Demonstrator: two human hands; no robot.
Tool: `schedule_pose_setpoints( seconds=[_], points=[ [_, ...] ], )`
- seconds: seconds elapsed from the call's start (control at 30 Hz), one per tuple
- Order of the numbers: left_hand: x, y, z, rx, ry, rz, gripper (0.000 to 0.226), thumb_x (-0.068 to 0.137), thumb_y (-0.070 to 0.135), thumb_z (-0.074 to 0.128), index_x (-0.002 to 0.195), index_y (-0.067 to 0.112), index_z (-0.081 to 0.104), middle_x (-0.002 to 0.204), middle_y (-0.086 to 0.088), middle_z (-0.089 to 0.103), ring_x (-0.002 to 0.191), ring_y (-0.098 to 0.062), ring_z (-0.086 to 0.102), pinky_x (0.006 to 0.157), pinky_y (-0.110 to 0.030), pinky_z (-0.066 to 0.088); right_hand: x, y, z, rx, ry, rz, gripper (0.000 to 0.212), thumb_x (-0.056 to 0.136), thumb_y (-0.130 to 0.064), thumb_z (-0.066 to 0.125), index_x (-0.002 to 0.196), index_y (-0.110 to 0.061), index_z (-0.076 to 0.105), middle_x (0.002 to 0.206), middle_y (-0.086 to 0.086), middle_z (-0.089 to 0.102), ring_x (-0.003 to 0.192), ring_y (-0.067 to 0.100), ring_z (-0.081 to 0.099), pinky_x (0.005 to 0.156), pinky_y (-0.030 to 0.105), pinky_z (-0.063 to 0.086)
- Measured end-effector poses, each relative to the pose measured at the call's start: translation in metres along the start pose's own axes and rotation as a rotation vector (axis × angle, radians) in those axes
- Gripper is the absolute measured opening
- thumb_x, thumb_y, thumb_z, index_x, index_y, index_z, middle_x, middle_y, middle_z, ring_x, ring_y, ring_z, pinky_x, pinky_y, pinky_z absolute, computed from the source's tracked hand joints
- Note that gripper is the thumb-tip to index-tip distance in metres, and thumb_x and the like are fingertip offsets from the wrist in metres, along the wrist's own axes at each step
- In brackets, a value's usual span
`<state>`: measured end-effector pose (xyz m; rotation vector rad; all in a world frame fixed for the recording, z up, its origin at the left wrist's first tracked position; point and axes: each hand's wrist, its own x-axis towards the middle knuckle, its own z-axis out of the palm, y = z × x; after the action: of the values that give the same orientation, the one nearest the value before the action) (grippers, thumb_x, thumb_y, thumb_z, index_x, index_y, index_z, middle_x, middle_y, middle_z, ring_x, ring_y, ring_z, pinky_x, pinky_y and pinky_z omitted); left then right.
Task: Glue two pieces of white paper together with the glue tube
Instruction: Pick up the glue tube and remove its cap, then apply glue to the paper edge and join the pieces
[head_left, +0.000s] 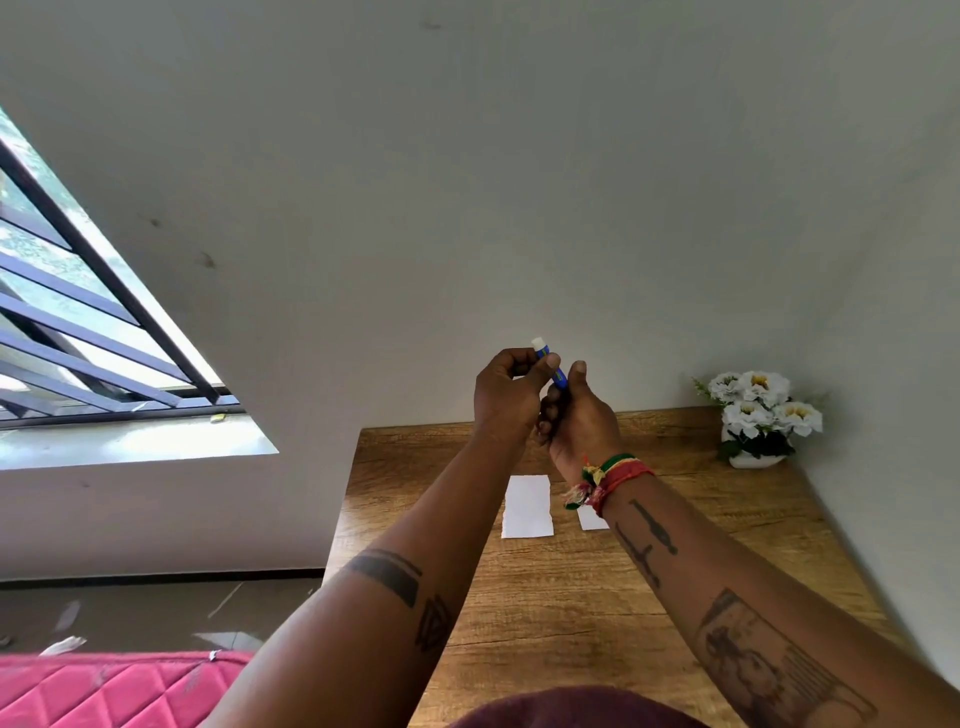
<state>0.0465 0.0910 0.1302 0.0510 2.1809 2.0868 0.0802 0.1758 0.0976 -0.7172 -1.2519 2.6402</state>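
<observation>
Right now the glue tube (549, 365) is held up above the tabletop (561, 597), tilted, white cap end up and away. Left hand (511, 395) pinches near the cap; right hand (579, 415) wraps its lower end. Both papers (527, 505) lie flat below the tube.

No legible text; glue tube (549, 365) label too small.
</observation>
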Motion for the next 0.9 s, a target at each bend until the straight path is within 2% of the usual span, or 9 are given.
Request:
schedule_pose_setpoints(
  seconds=[0.1,0.2,0.23,0.33,0.47,0.57,0.7,0.8,0.9],
  points=[
    [-0.002,0.001,-0.002,-0.012,-0.002,-0.001,0.022,0.094,0.023,0.074,0.111,0.009,0.072,0.095,0.005,0.070,0.060,0.010,0.065,0.051,-0.009,0.048,0.001,0.003,-0.003,0.010,-0.003,0.004,0.062,0.095,-0.063,0.049,0.109,-0.006,0.069,0.074,0.009,0.061,0.054,0.018,0.052,0.051,0.029,0.039],
    [-0.002,-0.002,-0.006,-0.013,0.022,-0.015,0.019,0.090,0.030,0.078,0.105,0.018,0.074,0.101,0.004,0.075,0.091,-0.006,0.071,0.078,-0.028,0.056,-0.001,0.006,-0.008,0.014,-0.067,0.000,0.055,0.095,-0.056,0.056,0.121,-0.009,0.068,0.082,0.009,0.064,0.060,0.017,0.053,0.054,0.029,0.042],
    [-0.002,-0.004,-0.007,-0.022,0.024,-0.030,0.018,0.089,0.031,0.079,0.103,0.020,0.075,0.101,0.004,0.076,0.096,-0.010,0.071,0.082,-0.032,0.057,-0.002,0.006,-0.010,0.003,-0.099,-0.010,0.052,0.095,-0.052,0.059,0.123,-0.009,0.068,0.085,0.009,0.064,0.061,0.017,0.054,0.056,0.029,0.044],
    [-0.004,-0.009,-0.009,-0.066,0.018,-0.077,0.018,0.087,0.029,0.081,0.102,0.019,0.077,0.098,0.004,0.078,0.094,-0.012,0.073,0.078,-0.030,0.057,-0.004,0.007,-0.015,-0.041,-0.159,-0.052,0.048,0.094,-0.040,0.066,0.126,-0.004,0.064,0.096,0.012,0.067,0.064,0.018,0.057,0.059,0.030,0.045],
    [-0.006,-0.015,-0.010,-0.081,-0.010,-0.123,0.019,0.088,0.026,0.080,0.105,0.018,0.079,0.095,0.007,0.078,0.081,-0.002,0.067,0.069,-0.020,0.051,-0.003,0.009,-0.022,-0.067,-0.119,-0.081,0.030,0.091,-0.028,0.070,0.114,-0.009,0.067,0.099,0.014,0.070,0.065,0.018,0.059,0.058,0.030,0.046],
    [-0.008,-0.021,-0.011,-0.075,-0.037,-0.165,0.018,0.089,0.027,0.080,0.106,0.022,0.079,0.094,0.011,0.077,0.076,0.002,0.065,0.063,-0.015,0.050,0.002,0.014,-0.029,-0.081,-0.110,-0.093,0.031,0.093,-0.021,0.068,0.122,-0.010,0.067,0.108,0.020,0.071,0.062,0.017,0.058,0.057,0.028,0.046],
    [-0.006,-0.034,-0.014,-0.026,-0.054,-0.176,0.026,0.090,0.031,0.079,0.115,0.023,0.078,0.105,0.008,0.077,0.085,-0.004,0.065,0.072,-0.021,0.050,0.010,0.018,-0.042,-0.141,-0.092,-0.107,0.029,0.093,-0.017,0.069,0.121,-0.012,0.070,0.096,0.014,0.070,0.062,0.017,0.057,0.057,0.028,0.045],
    [-0.001,-0.050,-0.021,0.103,-0.073,-0.157,0.025,0.092,0.029,0.076,0.117,0.025,0.077,0.107,0.007,0.077,0.088,-0.008,0.066,0.077,-0.025,0.052,0.021,0.025,-0.053,-0.222,0.021,-0.117,0.020,0.092,-0.011,0.070,0.111,-0.014,0.074,0.085,0.010,0.069,0.066,0.019,0.058,0.059,0.031,0.047],
    [0.005,-0.074,-0.033,0.423,-0.142,-0.079,0.022,0.097,0.022,0.070,0.117,0.025,0.077,0.107,0.011,0.075,0.091,-0.003,0.065,0.071,-0.011,0.045,0.032,0.032,-0.068,-0.405,0.155,-0.132,0.018,0.091,-0.009,0.069,0.109,-0.011,0.073,0.082,0.007,0.070,0.068,0.018,0.060,0.055,0.026,0.050]
  ],
)
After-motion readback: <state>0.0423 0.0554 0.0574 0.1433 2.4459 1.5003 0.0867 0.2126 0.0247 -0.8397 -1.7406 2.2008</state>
